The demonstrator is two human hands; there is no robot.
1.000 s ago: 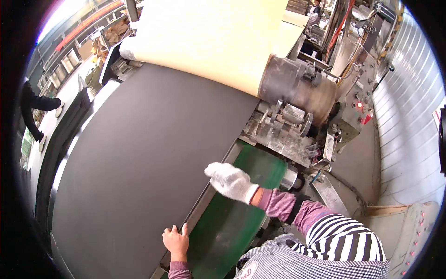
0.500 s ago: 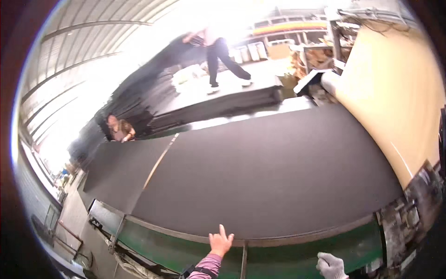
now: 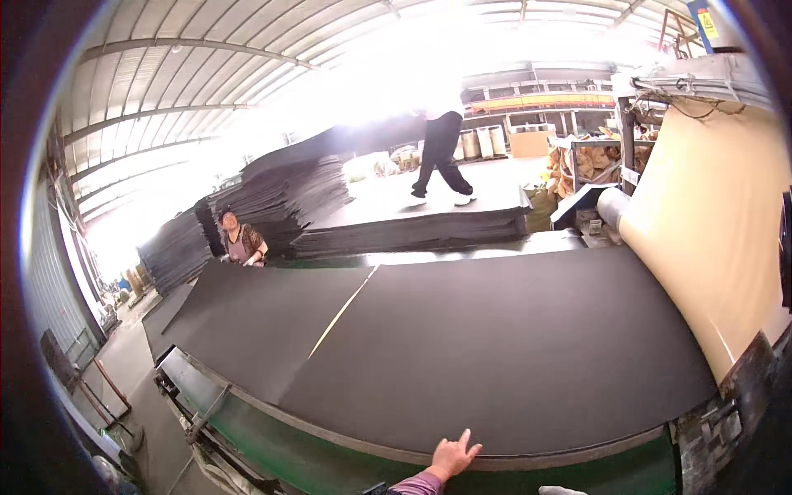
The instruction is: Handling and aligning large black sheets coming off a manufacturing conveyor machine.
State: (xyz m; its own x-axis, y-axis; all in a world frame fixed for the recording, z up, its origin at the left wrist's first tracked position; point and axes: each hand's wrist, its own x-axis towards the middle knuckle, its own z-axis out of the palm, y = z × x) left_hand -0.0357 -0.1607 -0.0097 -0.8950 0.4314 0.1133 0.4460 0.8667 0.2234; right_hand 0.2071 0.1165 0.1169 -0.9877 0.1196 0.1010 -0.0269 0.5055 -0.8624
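Note:
A broad, flat black sheet (image 3: 511, 346) lies over the frame of a machine with a green belt (image 3: 330, 458). Beside it on the left is a second black sheet (image 3: 256, 313), with a narrow pale gap slanting between the two. My left hand (image 3: 454, 456) is bare, at the near edge of the larger sheet, its index finger and thumb stretched apart and nothing in it. Whether the fingertip touches the sheet I cannot tell. Only the top of my right hand (image 3: 561, 491), in a light grey glove, shows at the lower edge; its fingers are hidden.
Across the machine a person (image 3: 242, 239) stands at the far left sheet's edge. Another person (image 3: 441, 153) walks on a stack of black sheets (image 3: 412, 233). Taller stacks (image 3: 285, 194) rise behind. A wide tan sheet (image 3: 701, 223) slopes down at the right, near dark machine parts (image 3: 718, 433).
My view has shifted, so the sheets appear lower. My left hand appears farther right and lower, and my gloved right hand has mostly dropped out of view. The walking person's legs have changed stride.

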